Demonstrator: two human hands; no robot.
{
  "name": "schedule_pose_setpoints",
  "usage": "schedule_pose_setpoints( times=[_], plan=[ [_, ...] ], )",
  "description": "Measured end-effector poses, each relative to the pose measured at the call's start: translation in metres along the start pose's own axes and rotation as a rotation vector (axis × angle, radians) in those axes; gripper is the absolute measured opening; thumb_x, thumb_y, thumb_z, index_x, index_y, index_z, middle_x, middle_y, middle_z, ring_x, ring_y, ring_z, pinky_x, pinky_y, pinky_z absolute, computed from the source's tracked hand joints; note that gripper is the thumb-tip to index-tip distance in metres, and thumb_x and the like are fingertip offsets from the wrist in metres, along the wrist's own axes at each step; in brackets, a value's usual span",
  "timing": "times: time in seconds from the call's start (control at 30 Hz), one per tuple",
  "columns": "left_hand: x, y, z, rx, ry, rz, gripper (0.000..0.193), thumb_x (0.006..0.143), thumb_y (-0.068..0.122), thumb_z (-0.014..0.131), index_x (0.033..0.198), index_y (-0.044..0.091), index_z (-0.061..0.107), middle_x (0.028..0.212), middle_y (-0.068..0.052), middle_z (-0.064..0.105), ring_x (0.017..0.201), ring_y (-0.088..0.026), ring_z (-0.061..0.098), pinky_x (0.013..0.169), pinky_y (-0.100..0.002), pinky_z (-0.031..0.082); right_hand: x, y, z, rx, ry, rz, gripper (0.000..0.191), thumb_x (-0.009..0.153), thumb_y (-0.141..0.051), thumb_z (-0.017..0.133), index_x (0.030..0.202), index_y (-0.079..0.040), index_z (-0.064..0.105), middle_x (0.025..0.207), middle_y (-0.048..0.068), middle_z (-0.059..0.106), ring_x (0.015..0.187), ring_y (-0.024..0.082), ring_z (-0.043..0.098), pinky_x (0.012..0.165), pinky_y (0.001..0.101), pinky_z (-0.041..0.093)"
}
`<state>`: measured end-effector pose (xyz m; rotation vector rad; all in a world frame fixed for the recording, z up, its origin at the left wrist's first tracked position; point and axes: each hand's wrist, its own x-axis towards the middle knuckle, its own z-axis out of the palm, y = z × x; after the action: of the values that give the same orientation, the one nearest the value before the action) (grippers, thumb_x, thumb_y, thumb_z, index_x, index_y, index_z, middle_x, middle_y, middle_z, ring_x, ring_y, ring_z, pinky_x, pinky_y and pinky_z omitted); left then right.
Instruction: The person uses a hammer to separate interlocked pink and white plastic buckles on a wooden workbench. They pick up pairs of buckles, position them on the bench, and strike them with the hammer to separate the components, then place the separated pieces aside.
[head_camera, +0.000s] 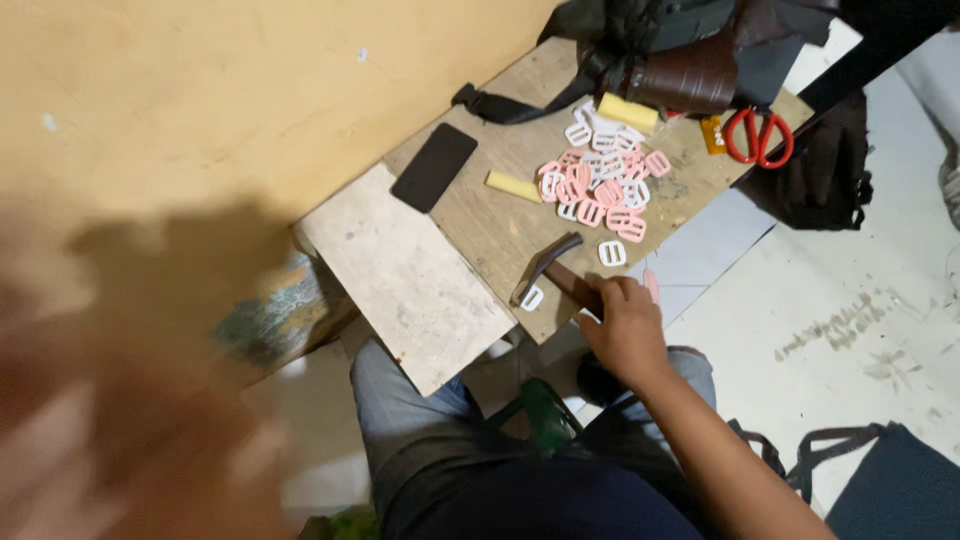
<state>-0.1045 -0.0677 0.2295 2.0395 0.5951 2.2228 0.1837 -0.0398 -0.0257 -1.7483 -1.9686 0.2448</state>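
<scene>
Small wooden board table (500, 225), worn and stained, set against a yellow-tan wall (200, 90); a paler slab (410, 275) lies at its near left end. Right hand (625, 325) fingers curled around the wooden handle of a hammer (548, 265), its dark head resting on the board just beside one white slide buckle (532, 297). Left hand (130, 430) is a big blur close to the camera, grip unreadable. Mid-table: pile of pink and white plastic buckles (600, 180), yellow blocks (513, 186), a black flat pad (434, 166). Far end: red-handled scissors (759, 137), dark bag with straps (680, 45). Pale dirty tile floor (850, 320) on the right; person seated, jeans under the table edge.
</scene>
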Motion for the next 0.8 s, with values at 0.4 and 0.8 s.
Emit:
schedule_pose_setpoints(
  times=[0.4,0.8],
  plan=[
    [-0.278,-0.118,0.063,0.428,-0.667,-0.68,0.036,0.086,0.009,0.069,0.121,0.003,0.068,0.123,-0.016,0.062,0.116,-0.037,0.056,0.097,-0.048,0.045,-0.031,0.006,0.003,0.403,-0.034,0.135,0.049,0.097,-0.024,0.062,0.14,-0.004,0.052,0.12,0.021,0.065,0.105,0.036,0.067,0.087,0.0409,0.053],
    [-0.278,-0.111,0.065,0.507,-0.725,-0.815,0.028,0.081,0.017,0.077,0.107,0.008,0.076,0.125,-0.01,0.062,0.121,-0.035,0.052,0.102,-0.047,0.042,-0.054,-0.012,0.004,0.344,-0.257,0.33,0.047,0.097,-0.034,0.06,0.136,-0.01,0.056,0.113,0.021,0.071,0.103,0.039,0.071,0.086,0.0426,0.056]
  ],
)
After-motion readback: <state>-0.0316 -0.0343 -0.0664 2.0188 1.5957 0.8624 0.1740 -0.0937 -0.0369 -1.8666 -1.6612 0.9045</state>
